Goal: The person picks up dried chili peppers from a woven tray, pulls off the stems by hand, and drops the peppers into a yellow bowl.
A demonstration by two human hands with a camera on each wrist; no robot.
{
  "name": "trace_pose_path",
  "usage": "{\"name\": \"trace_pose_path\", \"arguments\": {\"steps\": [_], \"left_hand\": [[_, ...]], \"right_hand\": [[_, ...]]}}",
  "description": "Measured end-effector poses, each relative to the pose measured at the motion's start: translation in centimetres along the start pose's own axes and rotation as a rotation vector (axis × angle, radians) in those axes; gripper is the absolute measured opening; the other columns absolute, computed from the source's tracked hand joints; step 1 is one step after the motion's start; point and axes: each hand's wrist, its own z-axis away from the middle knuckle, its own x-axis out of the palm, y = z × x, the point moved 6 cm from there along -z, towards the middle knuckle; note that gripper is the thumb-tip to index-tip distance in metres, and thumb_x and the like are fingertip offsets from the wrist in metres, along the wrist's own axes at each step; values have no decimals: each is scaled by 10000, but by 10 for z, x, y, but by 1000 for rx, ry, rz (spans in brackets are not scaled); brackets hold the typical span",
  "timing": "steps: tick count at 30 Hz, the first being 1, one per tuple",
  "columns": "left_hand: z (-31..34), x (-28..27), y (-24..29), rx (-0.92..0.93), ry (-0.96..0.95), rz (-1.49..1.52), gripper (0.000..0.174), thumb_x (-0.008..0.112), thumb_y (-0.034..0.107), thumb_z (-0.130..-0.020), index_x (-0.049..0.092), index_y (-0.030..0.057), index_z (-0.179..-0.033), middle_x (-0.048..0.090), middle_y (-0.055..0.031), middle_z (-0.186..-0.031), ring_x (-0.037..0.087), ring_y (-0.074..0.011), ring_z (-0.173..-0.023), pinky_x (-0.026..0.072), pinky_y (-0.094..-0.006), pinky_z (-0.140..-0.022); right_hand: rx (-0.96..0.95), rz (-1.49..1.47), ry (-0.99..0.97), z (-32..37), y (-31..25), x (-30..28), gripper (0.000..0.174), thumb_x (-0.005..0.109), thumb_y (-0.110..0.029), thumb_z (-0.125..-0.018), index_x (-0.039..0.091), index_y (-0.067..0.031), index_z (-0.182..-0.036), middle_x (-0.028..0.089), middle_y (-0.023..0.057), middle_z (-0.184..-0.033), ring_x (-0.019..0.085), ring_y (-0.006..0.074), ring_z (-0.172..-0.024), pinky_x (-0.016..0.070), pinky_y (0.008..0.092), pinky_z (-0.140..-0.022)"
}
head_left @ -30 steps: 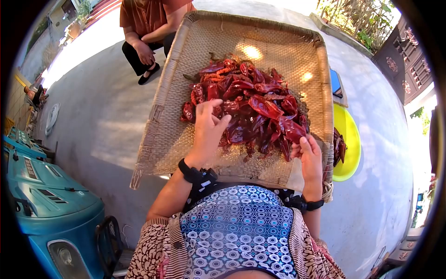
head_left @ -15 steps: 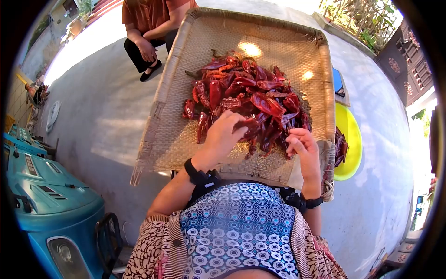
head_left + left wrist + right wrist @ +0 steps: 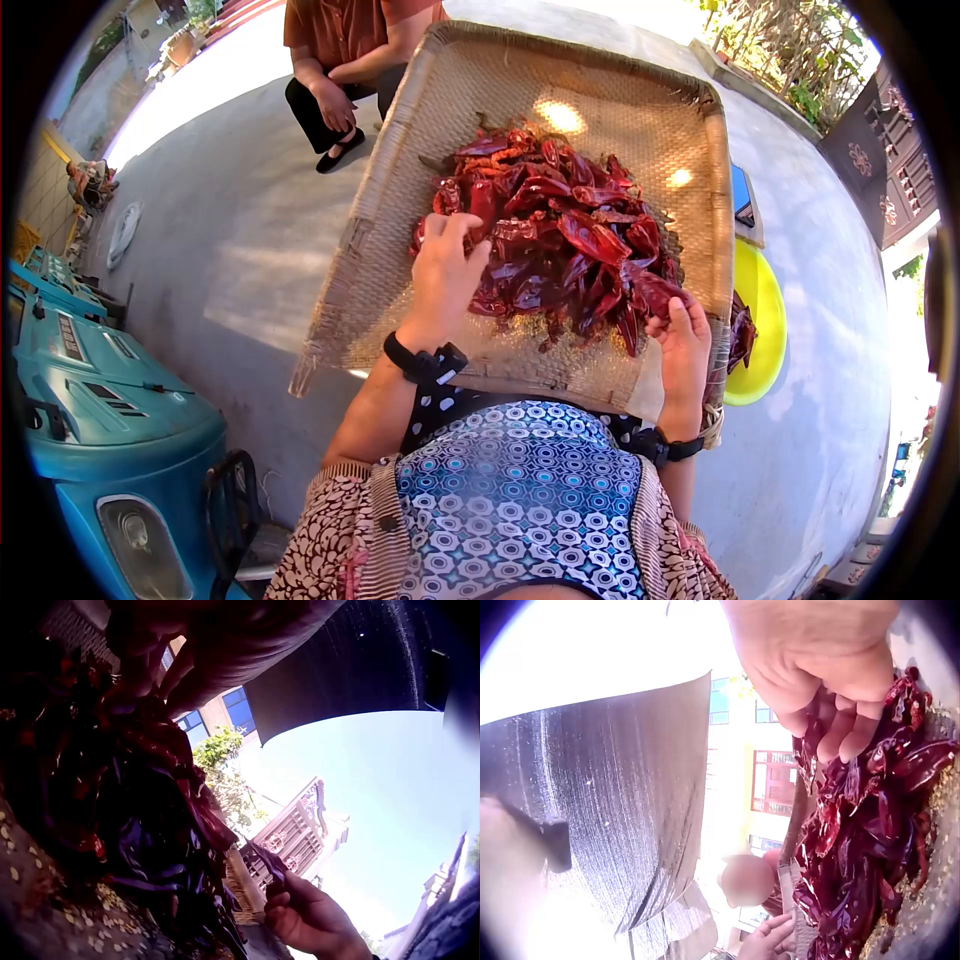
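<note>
Dried red peppers (image 3: 560,240) lie heaped in a woven tray (image 3: 390,290) in the head view. My left hand (image 3: 445,275) is over the heap's left side, its fingers bent and spread, with no pepper clearly gripped. At the heap's lower right, my right hand (image 3: 684,345) pinches one pepper (image 3: 652,290) between thumb and fingers. The left wrist view shows that pepper (image 3: 268,861) in my right hand (image 3: 315,919); my left hand (image 3: 217,649) is dark above the heap. In the right wrist view my right hand (image 3: 817,656) partly hides the pepper it holds.
A yellow basin (image 3: 765,330) with more peppers stands right of the tray, below a blue flat object (image 3: 742,195). Beyond the tray's upper left, a person (image 3: 350,60) crouches. A teal vehicle (image 3: 110,380) stands at the left.
Since half a second ago, my left hand has moved left, away from the dark pepper at its fingertips. My right hand has taken hold of a pepper. The head view has shifted slightly.
</note>
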Motion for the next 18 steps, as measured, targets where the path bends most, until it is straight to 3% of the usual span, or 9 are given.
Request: {"name": "trace_pose_path", "arguments": {"steps": [3,6,9,12,15,18], "left_hand": [[-7,-18,-36,-201,20,-346,382,712,193,-822,548,83,-1150,525,-164,-1093,621,-370,-898,517,-449,-771],[-5,-15,-69,-305,-138,-428,381,684,246,-843,555,92,-1166,525,-175,-1150,628,-386,-923,515,-465,-790],[-7,-20,-78,-315,-98,-394,333,650,264,-868,585,94,-1148,567,-167,-1125,629,-379,-960,510,-472,-778],[-10,-37,-63,-240,12,-362,267,634,235,-877,615,92,-1101,628,-156,-1004,632,-391,-914,505,-470,-757],[-14,-43,-39,-234,-82,-55,214,617,191,-903,623,56,-1069,653,-106,-866,653,-291,-779,512,-388,-694],[-9,-18,-27,-264,-369,494,197,594,159,-941,604,25,-1084,632,-48,-829,606,-141,-679,495,-280,-638]], "right_hand": [[-86,-414,115,-17,-7,-55,228,563,-227,-980,609,-64,-1132,684,45,-957,623,136,-737,541,273,-704],[-18,-793,158,-20,-8,-83,354,480,-353,-1008,585,-69,-1191,679,40,-984,617,160,-814,536,322,-733],[62,-751,22,-16,-1,-70,364,473,-367,-1009,588,-74,-1191,671,33,-946,606,163,-779,521,312,-710],[68,-448,-10,-9,11,-46,287,517,-296,-997,599,-83,-1172,652,15,-910,577,130,-730,484,275,-664],[43,-103,-114,1,7,2,218,547,-223,-986,611,-70,-1127,642,19,-910,572,98,-708,466,244,-649],[70,187,-307,7,6,44,224,548,-208,-986,592,-53,-1142,634,29,-907,589,85,-723,468,226,-656]]}}
